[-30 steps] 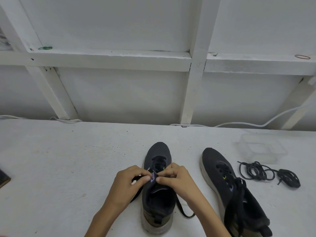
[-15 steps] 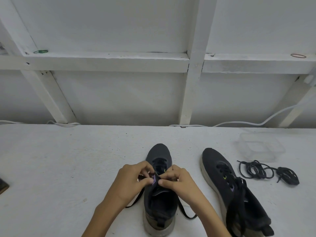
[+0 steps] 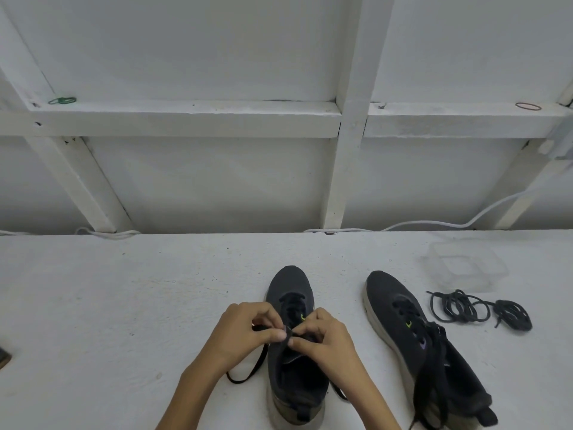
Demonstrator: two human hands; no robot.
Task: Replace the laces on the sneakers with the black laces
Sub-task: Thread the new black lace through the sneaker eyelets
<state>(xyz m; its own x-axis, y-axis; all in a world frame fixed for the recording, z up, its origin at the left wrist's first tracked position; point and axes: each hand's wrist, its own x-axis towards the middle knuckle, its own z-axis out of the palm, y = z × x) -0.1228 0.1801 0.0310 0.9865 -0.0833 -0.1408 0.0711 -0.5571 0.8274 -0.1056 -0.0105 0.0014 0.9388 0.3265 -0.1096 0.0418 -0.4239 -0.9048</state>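
step: threading black lace [image 3: 259, 364] through top eyelets | sneaker [image 3: 290, 283] at table [image 3: 124, 305] near edge, centre | left hand [image 3: 245, 333], right hand [image 3: 322, 339]: fingers pinching lace over tongue | advice: feed tip straight, likely even both ends | 2nd sneaker [image 3: 400, 308] to its right

Left hand [image 3: 245, 332], right hand [image 3: 325, 339] bare; forearms bare to frame edge.

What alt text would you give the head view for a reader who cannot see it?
The left hand and right hand pinch a black lace at the eyelets of a dark sneaker on a white table. A second sneaker lies to its right, beside loose black laces and a clear container.
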